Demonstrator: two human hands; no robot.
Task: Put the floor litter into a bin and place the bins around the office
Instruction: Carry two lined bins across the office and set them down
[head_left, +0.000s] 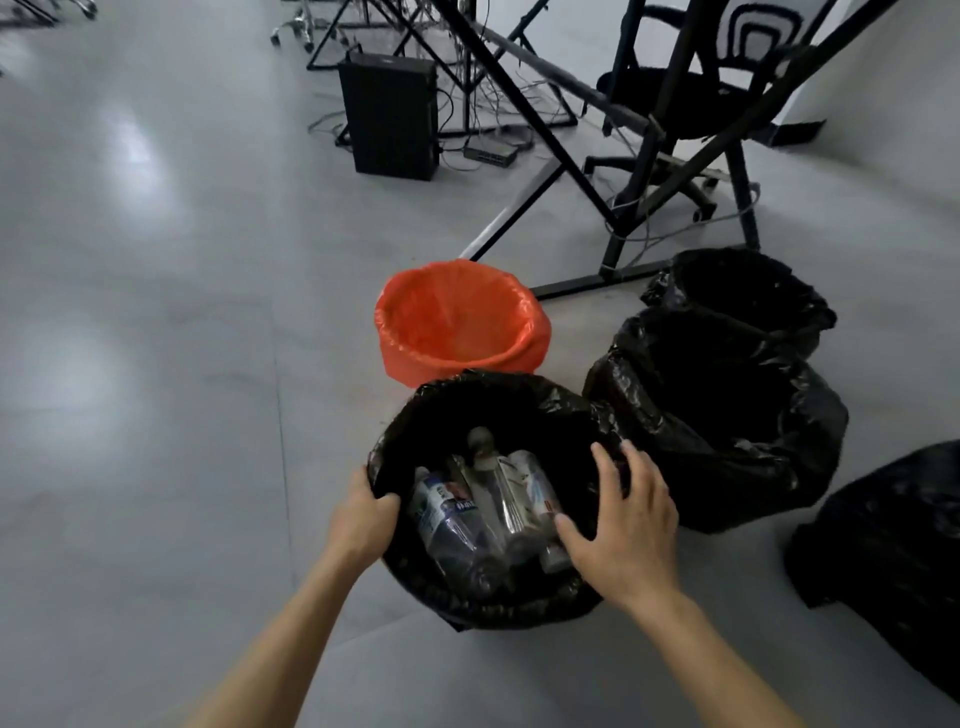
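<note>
Lifting is looking sketchy: left grip (363, 512) is pinching the bin (493, 383) rim, right grip (618, 525) is resting spread on loose liner (545, 397), bottles (457, 519) could tip out

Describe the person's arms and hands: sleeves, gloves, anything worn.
Both are bare. The left hand and right hand wear no gloves, and no rings show on the fingers in view. The left forearm and right forearm are uncovered down to the frame's lower edge: no sleeve, watch or wristband is visible.
</note>
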